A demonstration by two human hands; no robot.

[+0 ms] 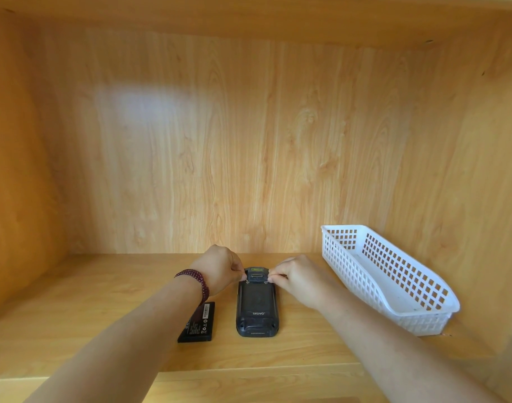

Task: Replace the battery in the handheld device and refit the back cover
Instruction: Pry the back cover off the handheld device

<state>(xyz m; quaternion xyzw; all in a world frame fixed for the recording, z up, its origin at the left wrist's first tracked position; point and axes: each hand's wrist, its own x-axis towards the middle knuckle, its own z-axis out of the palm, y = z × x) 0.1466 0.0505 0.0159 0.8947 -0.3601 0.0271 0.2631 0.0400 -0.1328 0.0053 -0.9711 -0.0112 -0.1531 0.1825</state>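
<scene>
A dark handheld device lies face down on the wooden shelf, its back cover on and the "urovo" mark showing. My left hand pinches at the left latch near the device's top end. My right hand pinches at the right latch on the opposite side. Both hands' fingertips touch the cover's upper corners. A loose black battery lies flat on the shelf just left of the device, partly under my left forearm.
A white plastic lattice basket stands at the right against the back wall. The wooden shelf is closed in by a back panel and side walls. A beaded bracelet is on my left wrist.
</scene>
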